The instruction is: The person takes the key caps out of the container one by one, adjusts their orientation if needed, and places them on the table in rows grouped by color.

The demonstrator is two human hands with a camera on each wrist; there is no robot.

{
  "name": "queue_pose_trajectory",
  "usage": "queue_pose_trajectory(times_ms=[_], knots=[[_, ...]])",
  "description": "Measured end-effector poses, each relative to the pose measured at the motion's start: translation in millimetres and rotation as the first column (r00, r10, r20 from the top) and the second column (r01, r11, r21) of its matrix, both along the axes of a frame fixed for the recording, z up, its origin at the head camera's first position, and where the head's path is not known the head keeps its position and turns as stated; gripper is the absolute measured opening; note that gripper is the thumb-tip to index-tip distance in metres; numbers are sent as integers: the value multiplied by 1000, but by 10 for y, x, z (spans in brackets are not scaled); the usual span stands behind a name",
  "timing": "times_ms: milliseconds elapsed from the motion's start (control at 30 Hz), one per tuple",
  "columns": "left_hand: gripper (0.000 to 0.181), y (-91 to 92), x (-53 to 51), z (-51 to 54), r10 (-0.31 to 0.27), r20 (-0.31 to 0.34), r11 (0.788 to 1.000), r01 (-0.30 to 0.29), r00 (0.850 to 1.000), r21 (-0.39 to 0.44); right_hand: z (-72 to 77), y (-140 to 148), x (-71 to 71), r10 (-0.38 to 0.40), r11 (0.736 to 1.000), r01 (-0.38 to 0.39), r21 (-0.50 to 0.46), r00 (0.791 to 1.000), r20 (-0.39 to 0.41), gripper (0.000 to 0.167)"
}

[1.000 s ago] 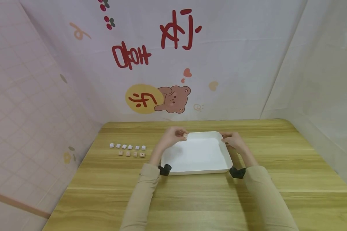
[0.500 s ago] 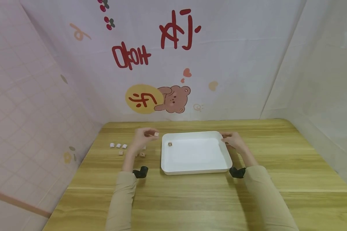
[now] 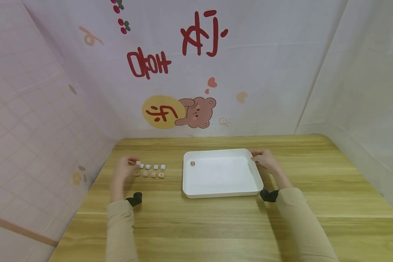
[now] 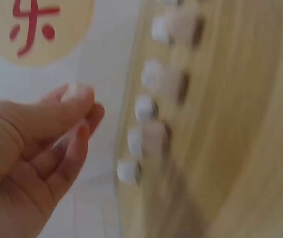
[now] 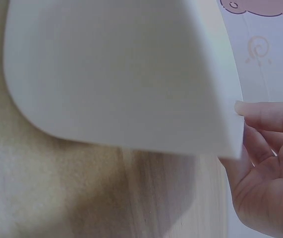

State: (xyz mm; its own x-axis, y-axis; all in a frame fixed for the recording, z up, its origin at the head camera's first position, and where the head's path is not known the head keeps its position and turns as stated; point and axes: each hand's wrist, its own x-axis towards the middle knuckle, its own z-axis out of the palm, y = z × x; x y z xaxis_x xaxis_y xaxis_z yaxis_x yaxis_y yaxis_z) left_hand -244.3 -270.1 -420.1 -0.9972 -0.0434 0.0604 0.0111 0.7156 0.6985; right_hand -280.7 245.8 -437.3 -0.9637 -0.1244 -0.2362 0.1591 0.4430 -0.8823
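My left hand (image 3: 122,174) pinches a small pale keycap (image 3: 138,163) between thumb and fingertips, above the left end of two rows of keycaps on the table. In the left wrist view this keycap (image 4: 71,92) is mostly covered by the fingers. The back row holds white keycaps (image 3: 155,167); the front row holds beige keycaps (image 3: 153,175). My left hand hides part of the rows. My right hand (image 3: 264,160) grips the white tray (image 3: 222,194) at its back right corner, thumb on the rim (image 5: 239,108). One brownish keycap (image 3: 192,163) lies inside, near the tray's back left corner.
The wood-grain table (image 3: 216,229) meets a white printed backdrop (image 3: 265,109) at the back. More of the backdrop stands at the left and right. A strip of table lies between the keycap rows and the tray. Black wrist bands (image 3: 269,195) sit near the sleeves.
My left hand has moved left from over the tray's back left corner to the keycap rows, carrying the keycap. The keycap in the tray has come into sight. My right hand stays on the tray.
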Motion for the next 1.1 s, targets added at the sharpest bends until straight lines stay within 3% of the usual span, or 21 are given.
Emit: queue_pose_trajectory(times_ms=[133, 267, 433, 733, 900, 1100], knots=[[27, -182, 62, -92, 71, 28, 993, -68, 997, -94, 6, -17, 16, 6, 1000, -6, -13, 1000, -4, 47], [20, -263, 69, -187, 90, 42, 980, -81, 995, -179, 2, -14, 11, 2, 1000, -2, -12, 1000, 1, 47], [22, -275, 43, -245, 103, 55, 977, -91, 993, -192, -7, -4, -3, -9, 1000, 9, -7, 1000, 6, 47], [26, -256, 30, -242, 109, 64, 965, -90, 992, -246, -22, 3, -22, -10, 1000, 10, -8, 1000, 16, 47], [36, -214, 7, -198, 84, 65, 956, -62, 994, -287, -14, -1, -34, -8, 1000, 9, -14, 1000, 28, 48], [44, -71, -36, 47, 55, 40, 967, -43, 998, -252, -5, 4, -50, -7, 1000, 7, -15, 1000, 31, 49]])
